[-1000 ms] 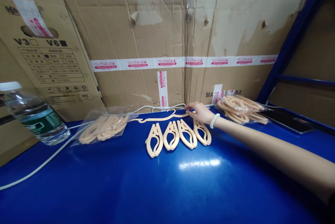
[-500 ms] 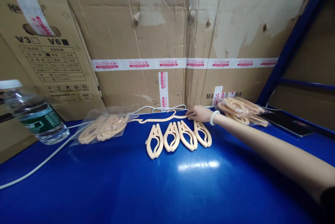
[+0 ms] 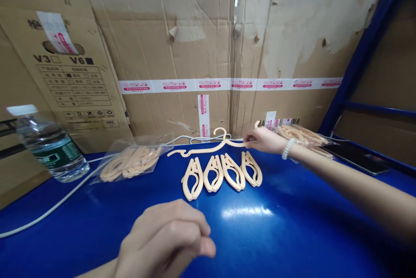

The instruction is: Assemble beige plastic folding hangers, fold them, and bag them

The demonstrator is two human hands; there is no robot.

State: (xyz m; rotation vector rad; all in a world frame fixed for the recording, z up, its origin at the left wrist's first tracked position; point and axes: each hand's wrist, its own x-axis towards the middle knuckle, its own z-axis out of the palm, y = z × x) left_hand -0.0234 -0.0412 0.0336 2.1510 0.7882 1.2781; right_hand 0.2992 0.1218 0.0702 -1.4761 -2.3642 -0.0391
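My right hand (image 3: 265, 140), with a beaded bracelet at the wrist, pinches the right arm of an unfolded beige clothes hanger (image 3: 208, 149). The hanger's hook points up and its left arm stretches out toward the bagged hangers. My left hand (image 3: 169, 241) is in the near foreground with its fingers curled in; nothing shows in it. Between the two hands, several folded beige hangers (image 3: 212, 174) lie side by side in a row on the blue table (image 3: 260, 243).
On the left stand a water bottle (image 3: 48, 143) and a plastic bag of folded hangers (image 3: 130, 163), with a white cable (image 3: 48, 208) beside them. More bagged hangers (image 3: 302, 135) and a dark flat device (image 3: 355, 156) lie at right. Cardboard (image 3: 175, 57) walls the back.
My left hand has come into view from below. My right hand has drawn the unfolded hanger to the right and raised it slightly. The view has shifted a little.
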